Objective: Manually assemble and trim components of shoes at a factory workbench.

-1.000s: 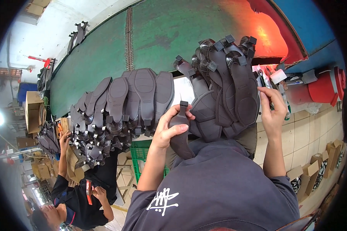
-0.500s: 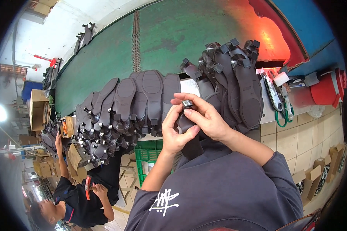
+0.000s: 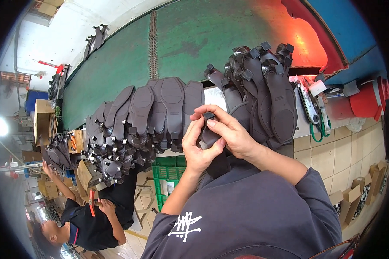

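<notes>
Both my hands are closed around one black heeled shoe sole, held in front of my chest with its heel end up. A small black square heel tip shows at the top, between the fingers. My left hand wraps the heel from the left, its thumb lying across the sole. My right hand grips from the right, with the thumb close below the tip. To the right lies a pile of heeled soles with black square tips. Another pile of soles spreads to the left, many heel ends there showing pale spots.
Beyond the piles stretches a green conveyor belt, glowing red at its right end. A utility knife and green-handled scissors lie at right. Below the bench stands a green crate. A co-worker at left holds an orange-red tool.
The heel's end, showing a pale face before, now shows a black one. My hands have barely moved. The co-worker's raised hand and the orange-red tool have shifted left.
</notes>
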{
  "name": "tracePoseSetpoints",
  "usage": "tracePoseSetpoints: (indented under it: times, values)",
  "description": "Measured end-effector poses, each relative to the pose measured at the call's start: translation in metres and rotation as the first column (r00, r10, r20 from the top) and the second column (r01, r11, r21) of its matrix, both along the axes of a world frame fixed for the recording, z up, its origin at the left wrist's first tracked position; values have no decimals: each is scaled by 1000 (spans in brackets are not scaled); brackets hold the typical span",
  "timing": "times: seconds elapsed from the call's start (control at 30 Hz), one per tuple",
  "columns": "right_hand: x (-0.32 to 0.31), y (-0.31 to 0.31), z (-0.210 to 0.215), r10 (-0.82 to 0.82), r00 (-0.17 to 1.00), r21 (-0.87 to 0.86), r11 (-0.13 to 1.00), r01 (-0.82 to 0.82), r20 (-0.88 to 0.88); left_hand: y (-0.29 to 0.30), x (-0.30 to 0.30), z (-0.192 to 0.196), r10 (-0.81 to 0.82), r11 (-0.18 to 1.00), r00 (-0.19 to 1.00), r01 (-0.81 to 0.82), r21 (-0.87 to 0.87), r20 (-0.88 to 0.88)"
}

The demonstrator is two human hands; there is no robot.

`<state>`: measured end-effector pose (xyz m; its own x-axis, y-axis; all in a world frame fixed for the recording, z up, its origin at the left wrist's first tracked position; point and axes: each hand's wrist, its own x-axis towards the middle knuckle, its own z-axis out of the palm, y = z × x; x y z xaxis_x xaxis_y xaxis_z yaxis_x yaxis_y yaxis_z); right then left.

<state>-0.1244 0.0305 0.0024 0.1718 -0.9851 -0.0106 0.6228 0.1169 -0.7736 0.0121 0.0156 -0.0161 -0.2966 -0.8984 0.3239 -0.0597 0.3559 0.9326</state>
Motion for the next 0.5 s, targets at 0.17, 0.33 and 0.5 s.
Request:
tracePoseSetpoints:
  times: [0.17,0.33,0.5]
  values:
    - [-1,2,5,5,996,-4,1000,-5,89,8,0,3,29,994,994,-18,-106,105]
    - [-5,2,6,27,998,3,1000,-27,59,8,1,-3,29,992,993,-14,-127,111]
    - [-5,-2,-3,29,1000,2,1000,-29,-5,8,5,-20,-14,973,985,52,224,-170]
